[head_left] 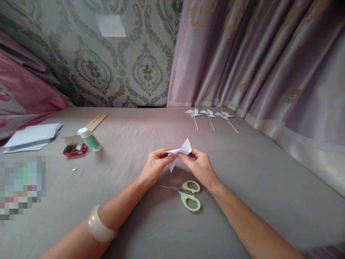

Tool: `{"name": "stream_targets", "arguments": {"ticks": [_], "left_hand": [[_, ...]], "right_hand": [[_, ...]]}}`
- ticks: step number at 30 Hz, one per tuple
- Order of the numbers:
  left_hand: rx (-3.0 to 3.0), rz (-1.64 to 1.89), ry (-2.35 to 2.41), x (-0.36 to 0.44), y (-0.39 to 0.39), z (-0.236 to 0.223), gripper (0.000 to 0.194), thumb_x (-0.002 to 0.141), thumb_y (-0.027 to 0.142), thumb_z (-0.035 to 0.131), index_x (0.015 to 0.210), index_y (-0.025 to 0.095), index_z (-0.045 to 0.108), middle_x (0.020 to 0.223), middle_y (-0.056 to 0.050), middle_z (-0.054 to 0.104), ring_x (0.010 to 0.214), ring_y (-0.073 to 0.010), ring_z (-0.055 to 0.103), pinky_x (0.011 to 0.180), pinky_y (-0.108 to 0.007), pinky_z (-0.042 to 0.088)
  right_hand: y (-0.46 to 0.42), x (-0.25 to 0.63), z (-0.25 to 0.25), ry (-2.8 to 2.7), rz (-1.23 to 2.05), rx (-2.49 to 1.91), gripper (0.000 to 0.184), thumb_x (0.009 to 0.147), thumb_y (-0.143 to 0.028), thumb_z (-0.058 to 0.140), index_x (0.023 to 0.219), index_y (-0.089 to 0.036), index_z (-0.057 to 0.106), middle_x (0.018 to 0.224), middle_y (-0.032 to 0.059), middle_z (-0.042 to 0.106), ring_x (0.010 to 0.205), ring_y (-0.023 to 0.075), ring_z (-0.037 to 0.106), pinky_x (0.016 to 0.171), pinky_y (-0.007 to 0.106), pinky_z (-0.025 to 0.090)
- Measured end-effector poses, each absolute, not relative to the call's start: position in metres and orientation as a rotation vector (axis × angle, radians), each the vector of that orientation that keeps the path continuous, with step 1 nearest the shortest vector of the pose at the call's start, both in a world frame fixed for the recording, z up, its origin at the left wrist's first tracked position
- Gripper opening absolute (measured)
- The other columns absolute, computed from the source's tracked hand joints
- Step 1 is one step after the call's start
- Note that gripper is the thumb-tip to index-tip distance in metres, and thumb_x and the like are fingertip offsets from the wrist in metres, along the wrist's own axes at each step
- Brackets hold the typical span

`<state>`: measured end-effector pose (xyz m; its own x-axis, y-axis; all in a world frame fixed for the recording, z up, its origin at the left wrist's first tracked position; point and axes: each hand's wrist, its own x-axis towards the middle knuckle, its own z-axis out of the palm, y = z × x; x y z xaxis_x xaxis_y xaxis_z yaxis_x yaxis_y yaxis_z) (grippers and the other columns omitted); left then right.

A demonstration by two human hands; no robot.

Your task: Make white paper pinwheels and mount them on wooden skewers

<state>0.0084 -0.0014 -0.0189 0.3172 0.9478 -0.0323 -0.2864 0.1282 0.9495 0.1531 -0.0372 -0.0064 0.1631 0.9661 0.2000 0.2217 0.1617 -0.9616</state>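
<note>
A white paper pinwheel [185, 146] is held up between both hands above the grey cloth, its pointed blades folded inward. My left hand [157, 164] grips its left side, thumb near the centre. On the other side, my right hand [199, 163] pinches the paper, its thumb meeting the middle by the left thumb. The fingers behind the paper are partly hidden. Just below the hands, a pair of scissors [191, 205] with light green handles lies on the cloth, its blades pointing left and slightly apart.
Three finished-looking pinwheels on sticks [208, 114] lie at the back right. To the left are a glue stick [91, 139], a small red box [75, 151] with its lid up, wooden sticks [98, 121], a paper stack [32, 136] and a small metallic piece [74, 169].
</note>
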Motion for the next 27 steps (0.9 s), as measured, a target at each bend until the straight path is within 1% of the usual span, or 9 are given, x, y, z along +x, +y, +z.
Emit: {"name": "stream_targets", "arguments": {"ticks": [6, 9, 18, 22, 27], "left_hand": [[1.086, 1.043, 0.790, 0.0071, 0.0012, -0.0233, 0.029, 0.061, 0.032, 0.080, 0.084, 0.015, 0.074, 0.072, -0.003, 0.071, 0.063, -0.0116, 0.058, 0.062, -0.023, 0.043], [1.104, 1.043, 0.811, 0.0061, 0.0018, -0.0235, 0.032, 0.059, 0.033, 0.081, 0.084, 0.014, 0.073, 0.075, -0.004, 0.071, 0.063, -0.0124, 0.059, 0.062, -0.023, 0.043], [1.094, 1.037, 0.851, 0.0058, 0.0024, -0.0206, 0.030, 0.057, 0.033, 0.082, 0.079, 0.014, 0.073, 0.070, -0.003, 0.070, 0.060, -0.0114, 0.057, 0.059, -0.023, 0.042], [1.101, 1.020, 0.836, 0.0042, 0.0046, -0.0225, 0.032, 0.057, 0.033, 0.082, 0.080, 0.014, 0.073, 0.069, -0.004, 0.070, 0.060, -0.0123, 0.058, 0.059, -0.024, 0.042], [1.121, 0.998, 0.853, 0.0017, 0.0063, -0.0237, 0.031, 0.058, 0.033, 0.082, 0.081, 0.014, 0.073, 0.068, -0.003, 0.070, 0.058, -0.0113, 0.057, 0.057, -0.023, 0.042]], "right_hand": [[-0.0362, 0.1530, -0.0074, -1.289, 0.857, -1.288, 0.025, 0.072, -0.035, 0.065, 0.085, -0.014, 0.070, 0.084, 0.0068, 0.073, 0.078, 0.0208, 0.066, 0.072, 0.030, 0.050], [-0.0357, 0.1540, -0.0093, -1.303, 0.847, -1.294, 0.025, 0.072, -0.035, 0.065, 0.084, -0.014, 0.070, 0.083, 0.0068, 0.073, 0.078, 0.0208, 0.066, 0.072, 0.030, 0.050], [-0.0354, 0.1551, -0.0086, -1.326, 0.859, -1.284, 0.024, 0.072, -0.035, 0.065, 0.082, -0.014, 0.070, 0.081, 0.0059, 0.073, 0.075, 0.0200, 0.066, 0.069, 0.029, 0.050], [-0.0355, 0.1549, -0.0085, -1.331, 0.859, -1.279, 0.024, 0.072, -0.036, 0.065, 0.081, -0.014, 0.071, 0.081, 0.0059, 0.073, 0.076, 0.0203, 0.066, 0.070, 0.029, 0.050], [-0.0348, 0.1548, -0.0095, -1.331, 0.859, -1.292, 0.024, 0.072, -0.036, 0.065, 0.080, -0.015, 0.072, 0.080, 0.0055, 0.073, 0.075, 0.0206, 0.066, 0.069, 0.030, 0.051]]}}
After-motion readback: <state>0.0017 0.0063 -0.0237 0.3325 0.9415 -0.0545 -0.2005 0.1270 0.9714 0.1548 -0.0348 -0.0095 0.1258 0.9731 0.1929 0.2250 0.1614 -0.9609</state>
